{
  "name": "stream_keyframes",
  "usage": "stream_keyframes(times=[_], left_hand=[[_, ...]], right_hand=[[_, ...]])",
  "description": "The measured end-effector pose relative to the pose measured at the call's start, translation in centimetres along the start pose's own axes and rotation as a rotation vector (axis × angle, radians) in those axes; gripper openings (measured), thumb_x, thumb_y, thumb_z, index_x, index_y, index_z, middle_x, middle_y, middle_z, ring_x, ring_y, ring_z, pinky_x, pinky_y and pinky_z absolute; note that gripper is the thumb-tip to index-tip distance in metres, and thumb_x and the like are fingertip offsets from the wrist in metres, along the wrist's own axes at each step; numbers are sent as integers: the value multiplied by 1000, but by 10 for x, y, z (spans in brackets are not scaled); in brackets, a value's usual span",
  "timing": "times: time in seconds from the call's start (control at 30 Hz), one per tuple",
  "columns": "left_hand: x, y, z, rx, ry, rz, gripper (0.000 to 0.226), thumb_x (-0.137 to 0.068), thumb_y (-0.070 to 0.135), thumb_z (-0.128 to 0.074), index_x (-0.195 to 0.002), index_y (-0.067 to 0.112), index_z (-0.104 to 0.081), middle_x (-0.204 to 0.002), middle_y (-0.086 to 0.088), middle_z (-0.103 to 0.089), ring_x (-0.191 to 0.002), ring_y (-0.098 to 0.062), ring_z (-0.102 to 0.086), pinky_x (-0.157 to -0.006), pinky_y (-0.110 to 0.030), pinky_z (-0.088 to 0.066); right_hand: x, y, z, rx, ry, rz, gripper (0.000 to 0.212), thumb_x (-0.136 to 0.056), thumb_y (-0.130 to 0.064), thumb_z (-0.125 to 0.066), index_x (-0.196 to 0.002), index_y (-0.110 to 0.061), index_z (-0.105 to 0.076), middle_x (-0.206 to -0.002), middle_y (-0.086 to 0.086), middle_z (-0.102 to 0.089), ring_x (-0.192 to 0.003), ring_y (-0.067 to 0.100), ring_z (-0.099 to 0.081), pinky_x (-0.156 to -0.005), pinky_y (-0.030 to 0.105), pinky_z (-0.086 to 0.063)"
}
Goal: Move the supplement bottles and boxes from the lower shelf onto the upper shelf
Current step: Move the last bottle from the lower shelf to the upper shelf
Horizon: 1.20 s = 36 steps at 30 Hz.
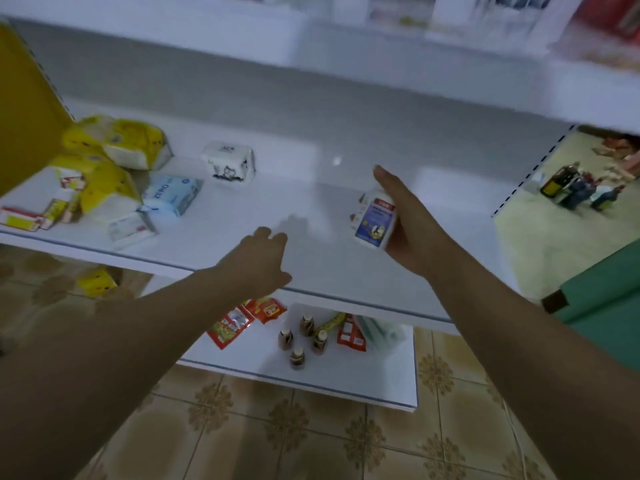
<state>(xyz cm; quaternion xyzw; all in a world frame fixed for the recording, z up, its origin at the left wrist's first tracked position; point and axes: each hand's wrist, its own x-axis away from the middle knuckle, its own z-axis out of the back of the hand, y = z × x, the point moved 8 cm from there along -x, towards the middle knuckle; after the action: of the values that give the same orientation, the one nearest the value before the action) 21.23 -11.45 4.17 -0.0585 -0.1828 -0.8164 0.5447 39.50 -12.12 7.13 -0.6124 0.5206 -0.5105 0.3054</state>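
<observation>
My right hand [408,220] grips a white supplement bottle [374,220] with a blue and red label, held tilted just above the white upper shelf [311,209]. My left hand [259,261] hovers over the front of the same shelf with loosely curled fingers and holds nothing. On the lower shelf [346,375] stand several small brown bottles [301,341] beside red sachets [235,323] and a red box [349,334].
Yellow tissue packs [117,143], a blue pack [173,194], a white pack [230,162] and small boxes [41,209] crowd the upper shelf's left side. Another shelf [415,64] overhangs above. Tiled floor [277,438] lies below, with bottles [571,188] on the floor at far right.
</observation>
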Motion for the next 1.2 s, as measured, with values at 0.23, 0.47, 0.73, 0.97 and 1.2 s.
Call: stream_keyframes(times=[0.23,0.47,0.73,0.97,1.2], left_hand=[[73,-7,56,-131,32,-67,72,-91,37,-54,-148,11,-20,-151,-15,-21,-137,-33,-28,-109,-39,-32],[141,-19,123,-197,154,-143,59,-89,38,-55,-138,11,-37,-137,-14,-42,-126,-32,-40,-103,-41,-40],[196,-60,196,-154,290,-56,48,-89,35,-55,-130,10,-47,-132,-13,-49,-119,-29,-49,-96,-35,-44],[226,-119,247,-119,355,67,50,-93,34,-52,-136,8,-42,-136,-14,-48,-121,-28,-48,-94,-33,-41],[243,-209,277,-69,447,192,49,-91,33,-55,-134,11,-46,-133,-10,-52,-117,-24,-52,-90,-32,-46]], right_hand=[[95,-51,-66,188,-3,93,42,-84,-51,-59,-105,-15,-54,-73,6,-71,-68,18,-70,-66,27,-58],[158,-106,-147,309,9,243,36,-80,-51,-65,-89,-18,-55,-70,3,-67,-69,18,-65,-75,31,-55],[179,-164,-235,392,-86,370,62,-75,-54,-68,-124,-18,-57,-86,4,-75,-81,20,-73,-83,35,-57],[159,-183,-316,403,-299,395,17,-91,-33,-58,-98,-18,-62,-83,3,-71,-70,13,-71,-71,28,-60],[125,-177,-393,348,-373,382,18,-94,-16,-52,-77,-16,-58,-67,4,-66,-67,19,-64,-85,45,-52]])
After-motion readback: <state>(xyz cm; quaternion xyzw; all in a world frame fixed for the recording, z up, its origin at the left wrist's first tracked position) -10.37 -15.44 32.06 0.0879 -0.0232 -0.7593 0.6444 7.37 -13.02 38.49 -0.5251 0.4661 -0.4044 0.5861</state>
